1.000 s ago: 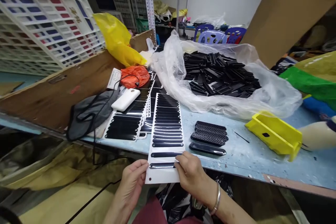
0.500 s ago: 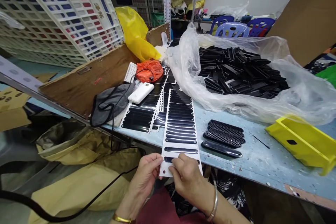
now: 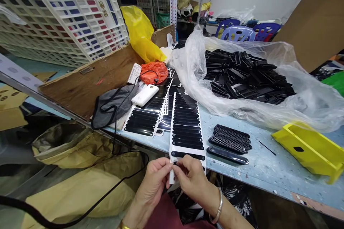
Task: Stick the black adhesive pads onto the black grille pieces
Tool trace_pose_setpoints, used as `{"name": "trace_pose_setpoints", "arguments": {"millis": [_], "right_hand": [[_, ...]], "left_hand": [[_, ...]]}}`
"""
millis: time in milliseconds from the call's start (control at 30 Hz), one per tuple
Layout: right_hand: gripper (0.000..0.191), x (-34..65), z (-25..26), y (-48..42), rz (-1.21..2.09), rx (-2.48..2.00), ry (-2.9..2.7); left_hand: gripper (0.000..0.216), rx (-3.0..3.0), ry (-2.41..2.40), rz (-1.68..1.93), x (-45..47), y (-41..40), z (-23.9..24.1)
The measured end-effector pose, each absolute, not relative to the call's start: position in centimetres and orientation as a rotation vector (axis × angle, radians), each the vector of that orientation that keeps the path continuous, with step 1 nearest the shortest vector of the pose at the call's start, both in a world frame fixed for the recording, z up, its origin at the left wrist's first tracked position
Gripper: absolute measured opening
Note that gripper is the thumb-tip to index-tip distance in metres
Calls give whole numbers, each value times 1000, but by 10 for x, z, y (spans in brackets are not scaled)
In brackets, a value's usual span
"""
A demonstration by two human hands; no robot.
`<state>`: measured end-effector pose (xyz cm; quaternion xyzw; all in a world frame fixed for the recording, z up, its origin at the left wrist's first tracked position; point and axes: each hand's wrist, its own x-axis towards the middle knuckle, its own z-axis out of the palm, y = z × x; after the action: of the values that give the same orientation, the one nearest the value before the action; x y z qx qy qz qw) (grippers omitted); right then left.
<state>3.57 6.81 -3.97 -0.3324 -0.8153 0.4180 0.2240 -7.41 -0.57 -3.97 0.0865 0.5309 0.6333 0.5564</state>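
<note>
A white backing sheet (image 3: 186, 121) carrying several black oblong stickers lies over the front edge of the blue table (image 3: 268, 171). My left hand (image 3: 157, 177) pinches the sheet's lower left corner, fingers closed. My right hand (image 3: 192, 180), with a silver bangle on the wrist, pinches at the lowest black sticker on the sheet, fingers pressed together over it. Just right of the sheet sit three black perforated oblong parts (image 3: 230, 142) in a small stack.
More sticker sheets (image 3: 143, 118) lie to the left, with a white power bank (image 3: 144, 94), a grey pouch (image 3: 113, 105) and an orange bag (image 3: 153, 72). A clear plastic bag (image 3: 242, 75) full of black parts fills the back. A yellow tray (image 3: 309, 148) sits right. White crates (image 3: 59, 10) stand far left.
My hands have drawn closer together at the sheet's bottom end, and the sheet's lower corner has curled up between my fingers. The view has shifted slightly to the left.
</note>
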Motion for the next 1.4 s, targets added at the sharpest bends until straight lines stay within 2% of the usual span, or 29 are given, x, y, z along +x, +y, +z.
{"name": "trace_pose_setpoints", "arguments": {"millis": [167,300,467,600,667,800,900,967,1100,1233,1400], "right_hand": [[23,41,-31,76,1401,-969,-2019],[21,101,-12,101,1521,-1054,-1761],[16,210,18,132,1311,-1156,-1322],[17,242,33,134,1188,-1171,-1301],[14,236,38,129,1190,-1142,-1368],[9,208,47,116,1137,-961,-1613],[21,195,54,109,1004,-765,-1853],[28,194,55,107,937,-685,-1950],[28,206,47,110,918,-678,-2021],[24,224,40,115,975,-719,-2064],[17,247,44,127,979,-948,-2083]], "left_hand": [[32,183,1314,1528,-78,-5,-42],[31,185,1512,1591,-88,-3,-49],[31,442,1863,1455,-105,-9,-56],[27,681,2308,1396,-109,-8,-40],[30,689,2125,1401,-97,-1,-26],[50,519,1410,1221,-49,26,-3],[47,468,1182,1168,-23,44,2],[40,483,1114,1157,-19,50,4],[28,431,988,1138,-24,52,9],[31,421,950,1114,-29,55,10],[26,660,1128,1121,-33,71,2]]}}
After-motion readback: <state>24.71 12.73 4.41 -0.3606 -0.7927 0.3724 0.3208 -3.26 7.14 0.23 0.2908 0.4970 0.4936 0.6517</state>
